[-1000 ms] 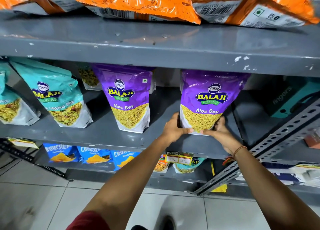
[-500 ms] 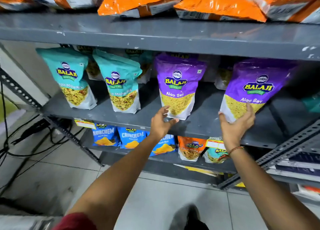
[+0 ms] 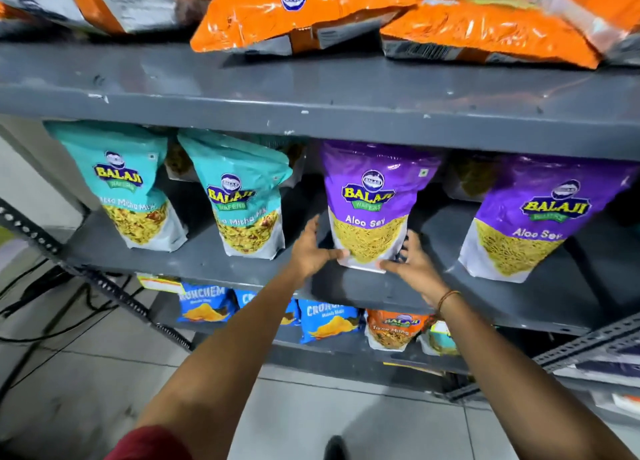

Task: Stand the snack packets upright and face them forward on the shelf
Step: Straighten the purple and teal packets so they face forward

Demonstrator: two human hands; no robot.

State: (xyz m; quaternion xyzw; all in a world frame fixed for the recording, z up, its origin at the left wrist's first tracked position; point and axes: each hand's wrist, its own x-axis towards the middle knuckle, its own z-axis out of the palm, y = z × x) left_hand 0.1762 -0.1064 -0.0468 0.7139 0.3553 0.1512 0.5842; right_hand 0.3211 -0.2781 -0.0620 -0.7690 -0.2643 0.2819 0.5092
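On the grey middle shelf (image 3: pixel 214 264) stand several Balaji packets, all upright and facing front. Two are teal, one at the far left (image 3: pixel 130 189) and one beside it (image 3: pixel 244 200). Two are purple Aloo Sev packets, a middle one (image 3: pixel 372 200) and a right one (image 3: pixel 540 217). My left hand (image 3: pixel 310 248) grips the lower left corner of the middle purple packet. My right hand (image 3: pixel 414 260) holds its lower right corner, thumb across the bottom edge. More packets stand half hidden behind the front row.
Orange packets (image 3: pixel 298 13) lie flat on the top shelf (image 3: pixel 311 92), overhanging its edge. Blue Crunchem packets (image 3: pixel 327 319) and an orange one (image 3: pixel 393 326) stand on the lower shelf. A slotted metal upright (image 3: pixel 93 279) slants at left, with cables (image 3: pixel 45 307) on the tiled floor.
Both hands left the right purple packet and moved left onto the middle purple packet. The view shifted left as well.
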